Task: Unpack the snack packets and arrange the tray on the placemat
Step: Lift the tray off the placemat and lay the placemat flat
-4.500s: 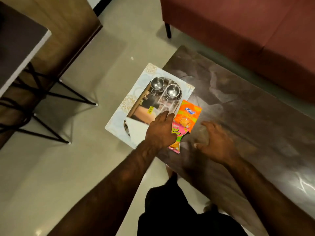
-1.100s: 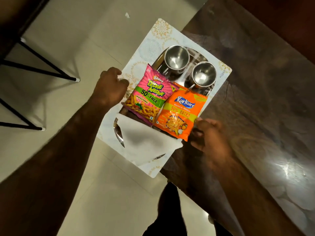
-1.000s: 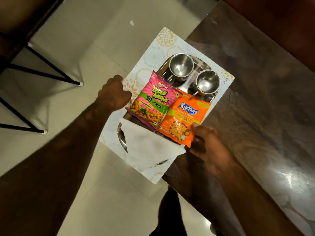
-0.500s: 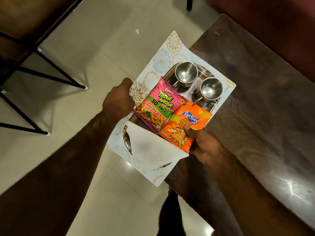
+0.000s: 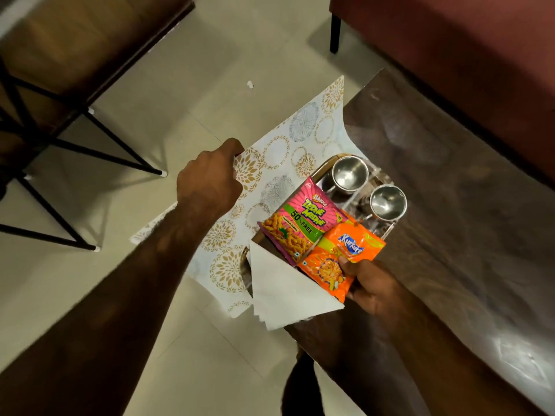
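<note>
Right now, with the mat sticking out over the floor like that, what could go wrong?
The placemat hangs mostly past the table edge, gripped by the left hand; pulling it further might drag or tilt the tray.
The two steel cups stand upright on the tray and could topple.
The right hand pinches the orange packet; the pink packet and napkin lie loose and may slide off.

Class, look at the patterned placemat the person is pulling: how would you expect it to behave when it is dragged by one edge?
The placemat probably flexes rather than staying stiff: its far corner curls upward where the left hand grips its edge. It looks thin and likely light. Its surface may be smooth, so the tray could slide across it.
</note>
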The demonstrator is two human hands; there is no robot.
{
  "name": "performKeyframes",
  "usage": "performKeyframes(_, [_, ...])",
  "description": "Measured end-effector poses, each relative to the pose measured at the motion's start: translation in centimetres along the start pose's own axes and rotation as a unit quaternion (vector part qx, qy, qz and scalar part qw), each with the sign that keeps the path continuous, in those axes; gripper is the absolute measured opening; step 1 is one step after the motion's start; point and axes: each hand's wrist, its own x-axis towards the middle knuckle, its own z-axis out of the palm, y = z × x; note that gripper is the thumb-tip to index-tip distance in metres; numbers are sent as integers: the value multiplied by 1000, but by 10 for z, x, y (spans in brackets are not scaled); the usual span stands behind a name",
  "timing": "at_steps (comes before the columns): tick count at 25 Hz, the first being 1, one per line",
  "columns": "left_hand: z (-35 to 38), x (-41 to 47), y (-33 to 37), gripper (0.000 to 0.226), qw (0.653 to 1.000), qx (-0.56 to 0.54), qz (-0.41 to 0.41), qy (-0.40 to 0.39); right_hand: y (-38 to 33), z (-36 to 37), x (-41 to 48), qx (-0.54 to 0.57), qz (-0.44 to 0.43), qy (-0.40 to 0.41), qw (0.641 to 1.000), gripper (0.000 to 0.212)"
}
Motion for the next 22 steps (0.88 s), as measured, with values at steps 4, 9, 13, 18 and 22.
performKeyframes(4, [-24, -12, 10, 42, 998, 44, 25, 29, -4, -6, -1, 2, 15, 13, 1000, 41])
performKeyframes(9, [-66, -17, 22, 46, 993, 88, 33, 67, -6, -3, -9, 9, 18, 9, 1000, 44])
performKeyframes(13, [-103, -32, 41, 41, 988, 116, 60, 84, -15, -6, -28, -45, 19, 4, 999, 38])
performKeyframes(18, [-164, -54, 74, 36, 979, 154, 79, 110, -25, -27, -54, -246, -78, 68, 964, 27])
performKeyframes(22, [-215, -69, 92, 41, 975, 123, 114, 145, -38, -30, -89, -413, -227, 141, 871, 45])
